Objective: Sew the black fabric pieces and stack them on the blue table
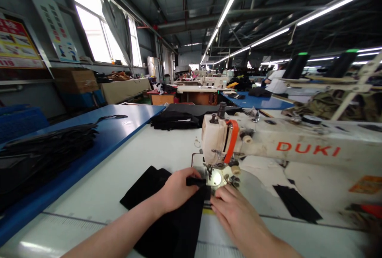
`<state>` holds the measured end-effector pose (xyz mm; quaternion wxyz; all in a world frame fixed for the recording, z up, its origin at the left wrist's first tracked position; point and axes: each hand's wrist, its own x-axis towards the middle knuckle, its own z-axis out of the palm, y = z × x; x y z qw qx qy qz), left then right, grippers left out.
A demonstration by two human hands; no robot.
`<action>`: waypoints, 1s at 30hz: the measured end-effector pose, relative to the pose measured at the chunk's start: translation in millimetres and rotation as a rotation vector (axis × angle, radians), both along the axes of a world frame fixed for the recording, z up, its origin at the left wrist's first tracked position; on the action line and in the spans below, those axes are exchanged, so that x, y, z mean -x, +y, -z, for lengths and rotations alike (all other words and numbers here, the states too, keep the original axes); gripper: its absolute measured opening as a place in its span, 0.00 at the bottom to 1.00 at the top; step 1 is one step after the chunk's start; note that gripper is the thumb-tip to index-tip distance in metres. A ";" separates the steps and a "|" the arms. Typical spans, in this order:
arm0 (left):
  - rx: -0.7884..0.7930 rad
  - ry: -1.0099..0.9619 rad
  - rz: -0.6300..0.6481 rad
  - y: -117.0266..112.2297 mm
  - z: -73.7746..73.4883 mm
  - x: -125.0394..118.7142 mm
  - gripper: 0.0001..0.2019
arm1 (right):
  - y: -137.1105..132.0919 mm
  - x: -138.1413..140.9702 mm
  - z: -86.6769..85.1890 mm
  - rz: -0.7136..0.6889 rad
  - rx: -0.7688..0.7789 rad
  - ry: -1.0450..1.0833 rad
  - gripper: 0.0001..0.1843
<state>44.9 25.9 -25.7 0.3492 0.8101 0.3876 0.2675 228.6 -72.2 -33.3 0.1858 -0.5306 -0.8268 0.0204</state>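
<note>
1. Left hand (pixel 180 188): at the near-left of the needle area, thumb and fingers clamped on a folded edge of black cloth (pixel 185 226).
2. Black cloth: flat on the white bench (pixel 125 162), its folded edge beside the needle area, the rest spreading left and toward the wearer, partly under the left forearm.
3. Right hand (pixel 235 210): just right of the cloth, fingers bent and close together, tips at its edge; cannot tell whether they pinch it.
4. Sewing machine (pixel 217 138): head above and beyond both hands, red "DUKI" lettering along the arm, orange strip on the head. Bright spot of light on the metal plate below the needle.
5. Right of the right hand, under the machine arm: small black piece (pixel 297 203), lying flat, apart from the held cloth.
6. Behind the machine head, slightly left: black stack (pixel 176 120).
7. Far left: blue bench (pixel 134 116) bearing a dark pile (pixel 50 146).
8. Background right: person in a white top (pixel 276 81).
</note>
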 end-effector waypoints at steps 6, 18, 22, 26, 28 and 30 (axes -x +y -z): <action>0.006 0.116 -0.014 -0.4 2.4 -5.9 0.13 | -0.4 -3.8 -2.0 -0.007 0.018 0.034 0.11; -0.120 0.262 -0.016 6.1 -7.8 -14.8 0.16 | 0.2 -8.0 0.3 -0.027 0.042 0.059 0.14; -0.136 0.281 -0.014 8.0 -6.8 -15.5 0.15 | 0.9 -8.6 2.6 -0.025 0.045 0.064 0.13; -0.131 0.263 -0.019 7.1 -3.9 -13.7 0.14 | 0.6 -8.3 1.8 -0.031 0.043 0.074 0.13; -0.134 0.239 -0.012 6.9 -1.9 -13.3 0.14 | 0.4 -8.0 1.0 -0.029 0.048 0.080 0.13; -0.148 0.205 0.003 6.7 0.0 -13.4 0.14 | 0.2 -7.7 0.6 -0.021 0.054 0.084 0.12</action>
